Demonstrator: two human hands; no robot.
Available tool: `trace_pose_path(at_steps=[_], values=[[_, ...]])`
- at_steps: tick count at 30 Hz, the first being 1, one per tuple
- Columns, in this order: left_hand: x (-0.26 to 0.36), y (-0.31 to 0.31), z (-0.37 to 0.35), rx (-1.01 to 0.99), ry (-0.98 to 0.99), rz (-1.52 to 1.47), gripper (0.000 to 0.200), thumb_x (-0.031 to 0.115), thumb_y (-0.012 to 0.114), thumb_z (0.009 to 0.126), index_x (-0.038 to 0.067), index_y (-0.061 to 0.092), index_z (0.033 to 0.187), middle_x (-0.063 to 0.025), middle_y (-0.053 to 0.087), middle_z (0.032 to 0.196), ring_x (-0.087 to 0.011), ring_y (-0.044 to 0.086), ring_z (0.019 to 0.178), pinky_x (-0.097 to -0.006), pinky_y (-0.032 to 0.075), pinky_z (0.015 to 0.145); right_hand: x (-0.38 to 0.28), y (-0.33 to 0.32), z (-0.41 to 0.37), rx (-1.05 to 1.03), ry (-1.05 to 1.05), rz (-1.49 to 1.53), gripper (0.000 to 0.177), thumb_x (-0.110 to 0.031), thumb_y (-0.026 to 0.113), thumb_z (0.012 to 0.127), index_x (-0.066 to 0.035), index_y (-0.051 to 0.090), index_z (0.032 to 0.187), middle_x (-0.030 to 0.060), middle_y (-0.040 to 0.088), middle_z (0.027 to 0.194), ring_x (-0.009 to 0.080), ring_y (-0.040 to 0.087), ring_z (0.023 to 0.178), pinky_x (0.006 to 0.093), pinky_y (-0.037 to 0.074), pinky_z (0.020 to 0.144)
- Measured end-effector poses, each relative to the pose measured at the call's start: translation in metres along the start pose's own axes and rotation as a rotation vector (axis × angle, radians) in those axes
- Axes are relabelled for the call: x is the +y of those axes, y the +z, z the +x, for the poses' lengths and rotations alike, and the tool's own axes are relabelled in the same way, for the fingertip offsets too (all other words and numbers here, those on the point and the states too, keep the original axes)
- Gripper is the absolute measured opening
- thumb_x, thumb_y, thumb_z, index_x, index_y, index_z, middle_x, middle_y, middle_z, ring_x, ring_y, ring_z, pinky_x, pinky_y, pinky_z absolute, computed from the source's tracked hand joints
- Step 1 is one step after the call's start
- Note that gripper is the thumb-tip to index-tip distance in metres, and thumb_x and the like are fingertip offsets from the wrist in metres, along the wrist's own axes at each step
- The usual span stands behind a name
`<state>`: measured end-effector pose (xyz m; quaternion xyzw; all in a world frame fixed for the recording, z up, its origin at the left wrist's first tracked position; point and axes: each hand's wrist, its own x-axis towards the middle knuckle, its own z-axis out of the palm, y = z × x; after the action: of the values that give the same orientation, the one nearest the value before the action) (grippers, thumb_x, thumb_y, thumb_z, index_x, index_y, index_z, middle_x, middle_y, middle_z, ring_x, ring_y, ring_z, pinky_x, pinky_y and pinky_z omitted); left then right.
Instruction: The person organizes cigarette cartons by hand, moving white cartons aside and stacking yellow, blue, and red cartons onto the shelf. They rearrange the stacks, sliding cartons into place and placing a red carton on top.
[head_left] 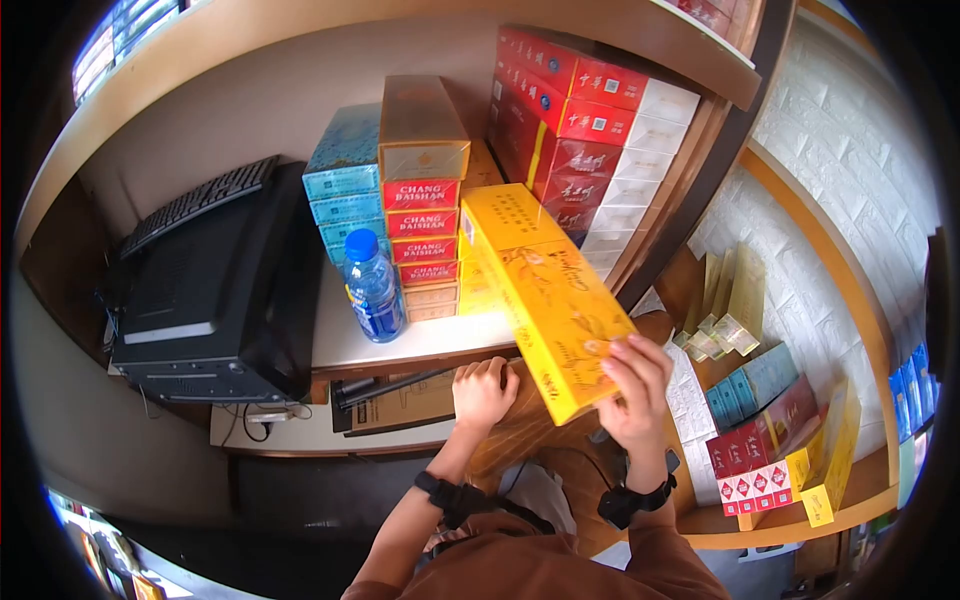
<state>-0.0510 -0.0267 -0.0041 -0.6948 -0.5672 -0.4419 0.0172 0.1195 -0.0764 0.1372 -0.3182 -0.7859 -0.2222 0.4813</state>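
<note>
My right hand (pixel 636 388) grips the near end of a long yellow carton (pixel 545 290) that slants from the shelf stacks down toward me. My left hand (pixel 483 392) is curled into a fist at the front edge of the white shelf (pixel 400 352), just left of the carton's near end, and seems to hold nothing. Both wrists wear black bands. Behind the carton stand stacks of red "Chang Baishan" cartons (pixel 421 232), teal cartons (pixel 345 180) and red-and-white cartons (pixel 585 130).
A blue water bottle (pixel 374 288) stands on the shelf beside the teal stack. A black monitor (pixel 215 290) with a keyboard (pixel 200 202) on top sits at left. More cartons (pixel 765 440) fill lower shelves at right, against a white brick wall.
</note>
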Motion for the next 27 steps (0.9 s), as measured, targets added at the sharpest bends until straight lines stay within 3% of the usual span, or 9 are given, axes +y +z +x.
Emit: trace_pose_path(at_steps=[5, 8, 9, 12, 14, 15, 18, 22, 27], values=[[-0.003, 0.002, -0.003, -0.081, 0.04, 0.03, 0.016, 0.02, 0.056, 0.076, 0.006, 0.061, 0.07, -0.0114, 0.063, 0.066, -0.0275, 0.061, 0.062, -0.0379, 0.046, 0.064, -0.01, 0.023, 0.025, -0.133, 0.069, -0.01, 0.046, 0.002, 0.064, 0.066, -0.012, 0.06, 0.11, 0.0049, 0.053, 0.112, 0.025, 0.048, 0.109, 0.0419, 0.04, 0.091], [0.0, 0.005, -0.001, 0.014, -0.005, -0.018, 0.015, 0.02, 0.055, 0.077, 0.006, 0.061, 0.074, -0.0106, 0.062, 0.066, -0.0269, 0.061, 0.062, -0.0374, 0.046, 0.064, 0.004, 0.063, 0.031, -0.198, 0.078, -0.082, 0.05, -0.003, 0.062, 0.07, -0.014, 0.055, 0.118, 0.005, 0.049, 0.116, 0.0232, 0.043, 0.113, 0.0418, 0.033, 0.094], [0.0, 0.005, 0.0, 0.011, 0.016, -0.019, 0.015, 0.02, 0.055, 0.077, 0.006, 0.061, 0.074, -0.0106, 0.062, 0.066, -0.0269, 0.061, 0.062, -0.0374, 0.046, 0.064, 0.011, 0.083, 0.03, -0.231, 0.097, -0.086, 0.054, -0.007, 0.059, 0.073, -0.016, 0.049, 0.125, 0.0055, 0.046, 0.118, 0.0228, 0.04, 0.117, 0.0441, 0.028, 0.093], [0.002, 0.001, 0.0, -0.047, -0.03, -0.026, 0.014, 0.017, 0.057, 0.076, 0.005, 0.064, 0.078, -0.0133, 0.063, 0.068, -0.0293, 0.061, 0.065, -0.0386, 0.047, 0.067, 0.027, 0.133, 0.042, -0.203, 0.108, -0.223, 0.056, -0.017, 0.063, 0.074, -0.016, 0.045, 0.127, 0.0058, 0.045, 0.119, 0.0221, 0.038, 0.119, 0.0463, 0.027, 0.09], [0.003, 0.001, 0.001, -0.048, -0.024, -0.028, 0.014, 0.017, 0.058, 0.076, 0.006, 0.064, 0.079, -0.0139, 0.063, 0.068, -0.0298, 0.061, 0.065, -0.039, 0.047, 0.067, 0.033, 0.152, 0.057, -0.259, 0.202, -0.106, 0.067, -0.035, 0.065, 0.075, -0.016, 0.038, 0.133, 0.0077, 0.043, 0.127, 0.024, 0.032, 0.127, 0.0535, 0.023, 0.095], [0.003, 0.001, 0.0, -0.046, -0.04, -0.031, 0.014, 0.018, 0.058, 0.076, 0.006, 0.064, 0.079, -0.0144, 0.062, 0.068, -0.0302, 0.061, 0.065, -0.0394, 0.047, 0.067, 0.037, 0.161, 0.061, -0.247, 0.21, -0.114, 0.067, -0.035, 0.065, 0.075, -0.016, 0.038, 0.133, 0.0077, 0.043, 0.127, 0.024, 0.032, 0.127, 0.0535, 0.023, 0.095], [0.001, 0.001, 0.0, -0.054, -0.033, -0.04, 0.014, 0.019, 0.059, 0.075, 0.007, 0.064, 0.08, -0.0153, 0.062, 0.067, -0.0319, 0.061, 0.065, -0.0405, 0.047, 0.066, 0.054, 0.192, 0.065, -0.177, 0.152, -0.297, 0.085, -0.058, 0.055, 0.076, -0.012, 0.026, 0.141, 0.0119, 0.032, 0.142, 0.0275, 0.015, 0.138, 0.0592, 0.01, 0.104], [0.001, 0.002, -0.001, -0.062, -0.038, -0.042, 0.015, 0.02, 0.06, 0.075, 0.007, 0.064, 0.08, -0.0159, 0.062, 0.068, -0.0333, 0.06, 0.064, -0.0408, 0.047, 0.066, 0.053, 0.195, 0.067, -0.202, 0.182, -0.332, 0.084, -0.058, 0.05, 0.08, -0.011, 0.021, 0.143, 0.0114, 0.025, 0.146, 0.0258, 0.013, 0.138, 0.0601, 0.006, 0.103], [0.0, 0.0, -0.001, -0.065, -0.017, -0.056, 0.015, 0.019, 0.058, 0.077, 0.006, 0.065, 0.08, -0.0163, 0.063, 0.069, -0.0336, 0.06, 0.064, -0.0409, 0.047, 0.067, 0.036, 0.168, 0.037, -0.295, 0.294, -0.129, 0.084, -0.043, 0.06, 0.08, -0.008, 0.017, 0.143, 0.013, 0.012, 0.15, 0.0256, 0.009, 0.139, 0.0598, 0.005, 0.104]])
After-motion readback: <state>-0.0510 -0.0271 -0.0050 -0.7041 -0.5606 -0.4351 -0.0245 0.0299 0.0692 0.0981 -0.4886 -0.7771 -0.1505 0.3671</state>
